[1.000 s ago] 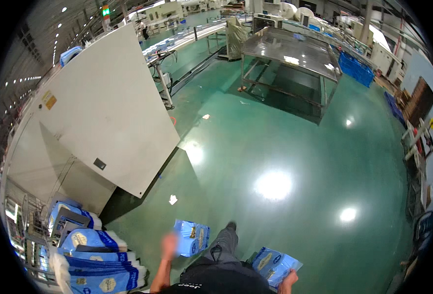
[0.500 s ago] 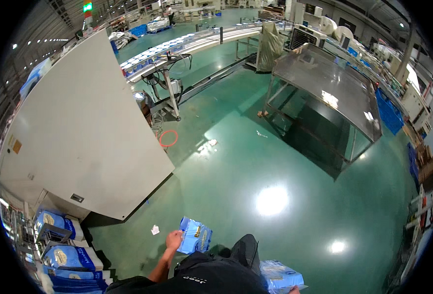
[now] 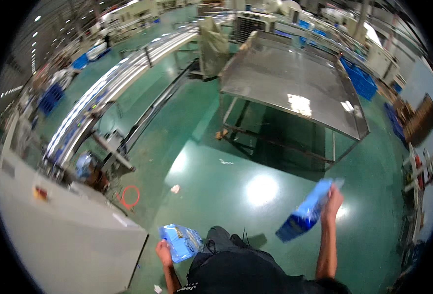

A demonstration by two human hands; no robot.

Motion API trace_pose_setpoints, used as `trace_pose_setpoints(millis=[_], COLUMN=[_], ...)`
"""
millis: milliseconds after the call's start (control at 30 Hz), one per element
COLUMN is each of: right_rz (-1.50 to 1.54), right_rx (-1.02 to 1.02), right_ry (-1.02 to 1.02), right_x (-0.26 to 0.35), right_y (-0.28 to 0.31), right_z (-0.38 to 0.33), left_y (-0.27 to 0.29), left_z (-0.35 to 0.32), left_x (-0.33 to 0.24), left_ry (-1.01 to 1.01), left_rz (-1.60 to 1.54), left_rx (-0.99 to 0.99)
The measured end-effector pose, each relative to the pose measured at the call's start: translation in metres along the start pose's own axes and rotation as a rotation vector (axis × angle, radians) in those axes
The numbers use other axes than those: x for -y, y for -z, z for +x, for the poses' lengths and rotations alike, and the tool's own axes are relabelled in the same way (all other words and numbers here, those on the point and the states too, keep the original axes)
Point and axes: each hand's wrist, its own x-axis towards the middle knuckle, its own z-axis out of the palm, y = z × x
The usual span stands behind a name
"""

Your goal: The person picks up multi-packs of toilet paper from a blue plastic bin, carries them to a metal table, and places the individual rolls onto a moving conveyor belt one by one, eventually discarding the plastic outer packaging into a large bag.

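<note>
My left hand (image 3: pixel 163 251) grips a blue plastic packet (image 3: pixel 181 241) low beside my left hip, above the green floor. Raised out to my right, my right hand (image 3: pixel 332 200) holds a second blue packet (image 3: pixel 305 211) by its upper end, so the packet hangs tilted down and to the left. My dark trousers and shoe (image 3: pixel 226 245) show between the two arms.
A large steel table (image 3: pixel 295 93) stands ahead on the shiny green floor (image 3: pixel 211 171). A long conveyor line (image 3: pixel 113 88) runs along the left. A big grey machine housing (image 3: pixel 54 235) fills the lower left. Blue crates (image 3: pixel 358 81) sit at the far right.
The view has swung from the grey housing toward the steel table. My right hand has lifted its packet from hip level up and out to the right. The left packet stays low.
</note>
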Motion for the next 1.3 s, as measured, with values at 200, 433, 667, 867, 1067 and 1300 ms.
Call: trace_pose_setpoints(millis=[200,433,667,867,1067,1300], right_rz=[0.558,0.680,0.118,-0.224,-0.181,-0.147], right_rx=[-0.215,-0.586,-0.393,-0.629,-0.577,-0.365], right_ry=[0.307,0.236,-0.322,-0.602,-0.549,-0.571], right_x=[0.205,0.115,-0.170,-0.270,-0.305,-0.302], right_y=[-0.176,-0.342,-0.534,-0.709,-0.755,-0.878], right_z=[0.158,0.327,0.401,0.410,0.496,0.593], left_y=[-0.099,-0.225,-0.329,-0.394,-0.556,-0.728], left_z=[0.151,0.298,0.437,0.570,0.676,0.826], left_x=[-0.128,-0.273,-0.397,-0.528,-0.680,-0.818], left_ry=[-0.235,-0.312,-0.364,-0.693,-0.664,-0.740], left_rz=[-0.078,0.054,0.147,0.351,0.405,0.089], left_rx=[-0.020,0.155,0.115,-0.051,0.231,0.630])
